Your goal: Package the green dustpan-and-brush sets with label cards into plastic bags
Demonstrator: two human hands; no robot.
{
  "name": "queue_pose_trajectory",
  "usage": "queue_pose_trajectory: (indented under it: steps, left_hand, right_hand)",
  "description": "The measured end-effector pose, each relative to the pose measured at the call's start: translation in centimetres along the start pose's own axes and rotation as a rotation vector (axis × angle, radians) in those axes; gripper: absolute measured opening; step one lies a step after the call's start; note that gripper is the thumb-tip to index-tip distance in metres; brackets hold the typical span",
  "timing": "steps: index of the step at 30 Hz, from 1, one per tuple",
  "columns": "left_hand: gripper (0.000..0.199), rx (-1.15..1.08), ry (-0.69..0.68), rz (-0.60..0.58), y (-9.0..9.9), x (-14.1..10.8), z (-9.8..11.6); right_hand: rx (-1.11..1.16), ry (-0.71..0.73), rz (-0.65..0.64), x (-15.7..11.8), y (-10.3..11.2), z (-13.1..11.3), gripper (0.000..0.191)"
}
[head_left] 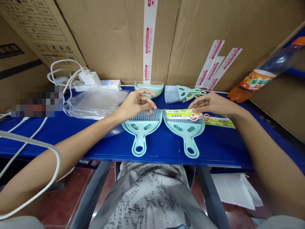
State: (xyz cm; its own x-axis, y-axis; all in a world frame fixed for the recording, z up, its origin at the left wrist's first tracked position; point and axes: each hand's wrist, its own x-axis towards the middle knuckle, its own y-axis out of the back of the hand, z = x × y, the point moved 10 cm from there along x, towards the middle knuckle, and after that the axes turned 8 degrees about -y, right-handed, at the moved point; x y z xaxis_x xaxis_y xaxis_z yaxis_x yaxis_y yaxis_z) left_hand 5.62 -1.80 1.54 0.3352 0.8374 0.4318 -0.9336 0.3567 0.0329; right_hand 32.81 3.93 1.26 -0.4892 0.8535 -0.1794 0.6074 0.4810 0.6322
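Two light green dustpans, each with a grey-bristled brush nested in it, lie side by side on the blue table, handles toward me. Over the bristles of the left dustpan set [141, 130] hovers my left hand [140, 103], fingers curled and apart, with nothing visible in it. A yellow-green label strip [178, 114] lies across the bristles of the right dustpan set [188, 132]. My right hand [206, 103] is at the right end of that strip, its fingertips on or just above it; whether it grips the strip is unclear.
More label strips [221, 121] lie at the right. Behind are stacked dustpans [150, 87], loose brushes [178, 93] and an orange drink bottle [257, 79]. Clear plastic bags [95, 100], a power strip [111, 84] and white cables are at the left. Cardboard [114, 38] stands behind.
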Motion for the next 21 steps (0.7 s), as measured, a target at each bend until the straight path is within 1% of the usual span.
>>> queue_pose_trajectory:
  steps: [3, 8, 14, 21]
  left_hand:
    - [0.042, 0.018, -0.004, 0.016, 0.3, 0.0, 0.1]
    - [0.04, 0.038, -0.011, 0.017, 0.3, 0.0, 0.1]
    - [0.04, 0.047, -0.007, 0.018, 0.4, 0.0, 0.0]
    - [0.039, 0.06, 0.009, 0.025, 0.3, 0.0, 0.0]
  right_hand:
    - [-0.074, -0.032, -0.02, 0.3, 0.2, 0.8, 0.04]
    - [-0.237, -0.018, -0.052, 0.1, -0.4, 0.0, 0.048]
    - [-0.354, 0.001, -0.02, 0.1, -0.6, -0.5, 0.054]
    - [-0.424, -0.04, 0.007, 0.2, -0.5, 0.0, 0.062]
